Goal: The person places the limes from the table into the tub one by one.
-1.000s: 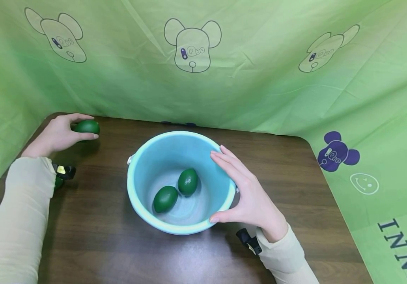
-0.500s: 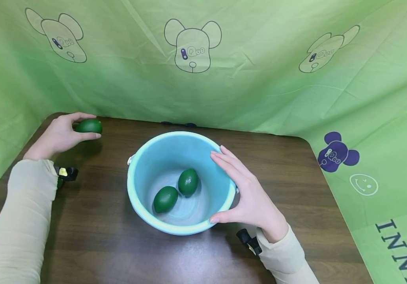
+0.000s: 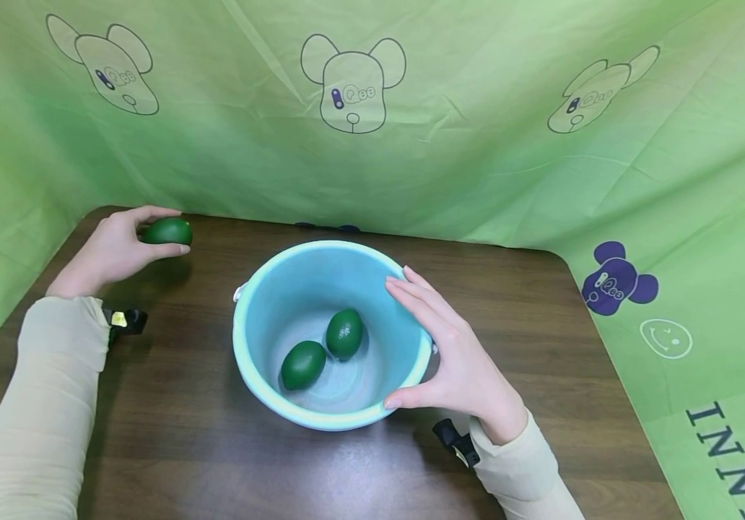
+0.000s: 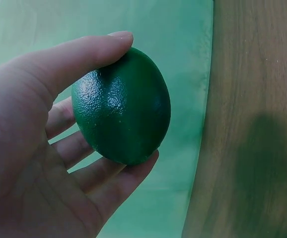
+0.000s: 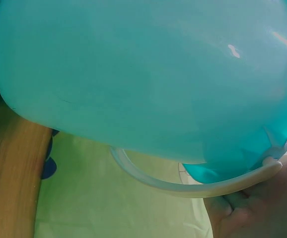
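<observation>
My left hand (image 3: 119, 242) pinches a dark green lime (image 3: 170, 231) between thumb and fingers at the far left of the table. In the left wrist view, the lime (image 4: 128, 109) shows glossy, dimpled skin, and its shadow falls on the wood beside it. A light blue bucket (image 3: 331, 421) stands mid-table, with two more limes (image 3: 303, 365) lying on its bottom. Thumb and fingers of my right hand (image 3: 453, 354) grip the bucket's right rim. The right wrist view is filled by the bucket's outer wall (image 5: 133, 74), its pale handle (image 5: 198, 189) hanging below part of the hand.
Under the left wrist's black camera (image 3: 128, 321), a small bit of another green thing (image 3: 112, 336) shows, mostly hidden. Green printed cloth (image 3: 450, 166) rises behind the brown wooden table (image 3: 216, 469) and along both sides.
My left hand has moved slightly to the right with the lime in its grip. The right hand and the bucket have stayed where they were.
</observation>
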A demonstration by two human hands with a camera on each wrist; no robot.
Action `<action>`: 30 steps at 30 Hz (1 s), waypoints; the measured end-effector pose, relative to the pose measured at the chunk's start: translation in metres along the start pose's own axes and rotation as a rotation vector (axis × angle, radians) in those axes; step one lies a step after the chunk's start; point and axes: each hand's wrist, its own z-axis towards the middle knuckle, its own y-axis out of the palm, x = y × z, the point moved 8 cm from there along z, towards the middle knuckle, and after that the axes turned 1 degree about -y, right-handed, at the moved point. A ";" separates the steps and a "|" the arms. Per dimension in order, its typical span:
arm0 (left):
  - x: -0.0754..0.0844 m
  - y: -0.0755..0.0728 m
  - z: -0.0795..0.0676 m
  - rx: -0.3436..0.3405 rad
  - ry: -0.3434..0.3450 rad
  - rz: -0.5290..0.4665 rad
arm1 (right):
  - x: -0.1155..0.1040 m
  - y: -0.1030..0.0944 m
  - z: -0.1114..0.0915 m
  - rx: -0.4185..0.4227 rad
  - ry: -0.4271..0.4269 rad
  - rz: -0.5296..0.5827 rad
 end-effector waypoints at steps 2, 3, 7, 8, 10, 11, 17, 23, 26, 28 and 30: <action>0.002 0.000 -0.001 -0.001 -0.004 -0.008 | -0.005 -0.002 0.002 0.004 -0.003 0.009; 0.002 0.000 -0.002 -0.002 -0.008 -0.013 | -0.007 -0.002 0.003 0.004 -0.001 0.012; 0.006 0.001 -0.004 -0.003 -0.013 -0.025 | -0.006 -0.002 0.003 0.003 0.002 0.020; 0.007 0.001 -0.005 -0.001 -0.012 -0.025 | -0.006 -0.003 0.003 0.001 0.006 0.019; 0.009 0.001 -0.005 0.004 -0.006 -0.023 | -0.005 -0.002 0.002 0.002 0.003 0.019; 0.009 0.001 -0.005 0.006 -0.004 -0.026 | -0.004 -0.002 0.002 0.001 0.004 0.016; 0.012 0.001 -0.007 0.039 0.013 -0.037 | -0.001 -0.002 0.001 -0.005 0.010 -0.004; 0.017 0.003 -0.010 0.080 0.035 -0.062 | -0.003 -0.002 0.002 -0.009 0.012 -0.008; 0.021 0.005 -0.011 0.083 0.048 -0.069 | -0.001 -0.001 0.002 -0.003 0.005 -0.006; 0.023 0.007 -0.011 0.087 0.053 -0.081 | -0.001 -0.001 0.001 0.001 0.002 -0.003; 0.026 0.007 -0.012 0.095 0.058 -0.093 | -0.003 -0.002 0.002 0.003 0.001 0.000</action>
